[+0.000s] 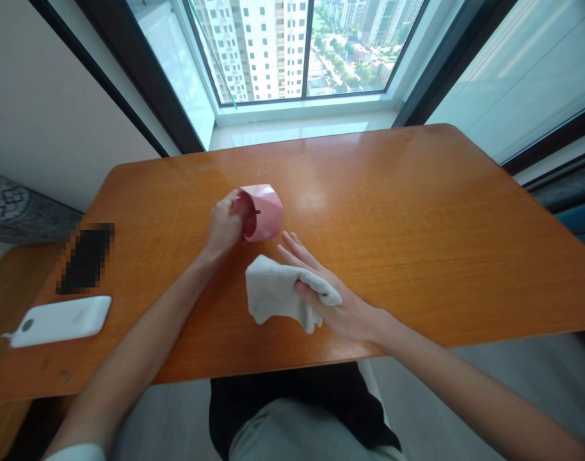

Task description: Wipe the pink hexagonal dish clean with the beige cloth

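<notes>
My left hand (226,221) grips the rim of a pink faceted container (269,214), shaped like a cup or small pot. The container is tipped on its side, its mouth turned left toward that hand. Some of my left fingers are hidden inside or behind it. A white cloth (276,288) hangs from my right hand (338,298), pinched under the thumb against the palm. The other right fingers are stretched out, their tips just below and right of the container. Whether they touch it I cannot tell.
Both hands are over a brown wooden table (417,230) with rounded corners. At the left lie a white elongated device (64,321) and a dark pixelated object (87,259). A window (304,51) is beyond the far edge, and a patterned grey cushion (14,208) is at the left.
</notes>
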`<state>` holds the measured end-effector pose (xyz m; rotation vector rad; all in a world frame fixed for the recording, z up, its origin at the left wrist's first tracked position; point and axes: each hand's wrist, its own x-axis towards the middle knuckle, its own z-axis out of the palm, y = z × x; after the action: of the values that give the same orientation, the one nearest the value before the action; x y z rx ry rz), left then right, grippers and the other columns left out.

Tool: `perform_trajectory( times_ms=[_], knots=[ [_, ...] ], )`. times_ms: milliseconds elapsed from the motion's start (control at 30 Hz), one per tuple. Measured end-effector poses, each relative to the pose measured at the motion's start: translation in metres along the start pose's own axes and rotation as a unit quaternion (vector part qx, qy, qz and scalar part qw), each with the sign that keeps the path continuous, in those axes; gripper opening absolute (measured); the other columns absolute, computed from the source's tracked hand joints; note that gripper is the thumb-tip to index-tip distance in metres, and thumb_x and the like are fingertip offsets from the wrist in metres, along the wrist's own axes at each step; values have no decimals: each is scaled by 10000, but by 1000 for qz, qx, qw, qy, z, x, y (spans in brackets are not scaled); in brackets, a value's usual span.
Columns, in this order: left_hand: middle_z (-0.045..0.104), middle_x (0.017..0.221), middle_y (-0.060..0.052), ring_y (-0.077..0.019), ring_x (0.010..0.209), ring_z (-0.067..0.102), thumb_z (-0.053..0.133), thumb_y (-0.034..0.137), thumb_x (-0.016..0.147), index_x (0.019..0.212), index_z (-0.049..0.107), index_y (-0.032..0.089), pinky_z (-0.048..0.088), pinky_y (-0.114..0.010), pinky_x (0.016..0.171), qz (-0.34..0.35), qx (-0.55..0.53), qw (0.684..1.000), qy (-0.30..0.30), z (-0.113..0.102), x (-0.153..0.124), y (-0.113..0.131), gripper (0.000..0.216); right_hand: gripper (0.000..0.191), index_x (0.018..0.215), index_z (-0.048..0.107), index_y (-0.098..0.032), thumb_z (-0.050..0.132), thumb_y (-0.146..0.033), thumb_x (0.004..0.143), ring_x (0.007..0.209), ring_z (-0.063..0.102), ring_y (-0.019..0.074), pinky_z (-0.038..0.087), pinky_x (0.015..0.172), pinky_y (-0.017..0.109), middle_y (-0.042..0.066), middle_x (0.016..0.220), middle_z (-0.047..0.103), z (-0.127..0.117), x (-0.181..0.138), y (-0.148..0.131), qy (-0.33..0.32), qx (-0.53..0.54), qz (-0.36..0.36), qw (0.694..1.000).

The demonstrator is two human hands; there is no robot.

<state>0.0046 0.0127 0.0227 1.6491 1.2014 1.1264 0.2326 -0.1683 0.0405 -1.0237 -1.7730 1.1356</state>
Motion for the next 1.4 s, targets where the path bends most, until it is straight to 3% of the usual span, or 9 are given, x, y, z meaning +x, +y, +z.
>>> perform_trajectory(
  times_ms=[200,433,600,800,967,1067,1167,1300,1400],
  knots=[
    [697,650,-11,-178,481,623,572,225,941,1307,777,170,464,-240,470,-110,160,970,-144,10,8,29,423,449,1507,654,-373,581,-563,1107,1408,665,291,551,1237,476,50,1495,708,-2,-59,-1,176,56,112,976],
    [625,591,-3,-165,438,565,578,154,839,890,763,195,405,-256,441,-137,270,927,-219,23,43,35,196,544,1246,816,-277,818,-700,903,1246,769,374,637,1051,471,66,1230,861,3,-86,2,396,189,342,831],
    [785,899,-63,-215,621,676,611,242,935,1178,804,219,532,-325,609,-115,320,920,-193,21,44,34,312,538,1291,786,-279,936,-551,852,1164,800,315,626,1033,422,73,1261,859,-5,-78,-3,319,278,314,850],
    [755,1182,-64,-195,910,706,543,315,1070,1265,745,239,577,-337,874,101,231,962,106,15,-45,52,291,440,1223,783,-268,918,-509,880,1102,788,251,609,971,348,47,1170,854,4,-64,-10,238,296,281,881],
    [773,1291,-50,-218,1119,747,459,373,1142,1290,711,257,596,-381,1008,32,58,997,-49,2,-105,58,315,510,1374,736,-281,763,-574,956,1198,775,303,633,1051,472,94,1331,817,2,-37,-10,177,250,280,910],
    [763,1294,-59,-233,1143,744,562,353,1096,1291,703,246,602,-388,995,26,108,994,20,-14,-114,48,264,598,1569,598,-313,687,-481,1002,1407,683,334,609,1139,558,117,1602,664,-13,-25,4,263,-4,194,945],
    [765,1234,-64,-224,1130,750,501,270,1123,1271,706,243,620,-393,1016,92,167,981,-27,-22,-126,40,254,556,1616,555,-266,562,-398,1075,1502,613,357,559,1214,639,161,1646,609,-21,-28,13,320,-242,97,911],
    [660,1597,-111,-275,1538,586,518,257,1140,1587,568,244,463,-493,1331,285,265,884,-258,-11,-151,40,450,622,1727,428,-234,522,-328,1120,1625,507,361,450,1335,658,164,1714,569,4,-53,4,157,-421,14,893],
    [404,1825,-144,-308,1729,341,559,427,1148,1752,329,145,296,-530,1442,296,341,836,-312,1,-162,36,705,811,1817,168,-187,544,-398,1130,1708,392,380,398,1370,681,163,1824,415,27,-63,4,17,-484,-15,875]
  ],
)
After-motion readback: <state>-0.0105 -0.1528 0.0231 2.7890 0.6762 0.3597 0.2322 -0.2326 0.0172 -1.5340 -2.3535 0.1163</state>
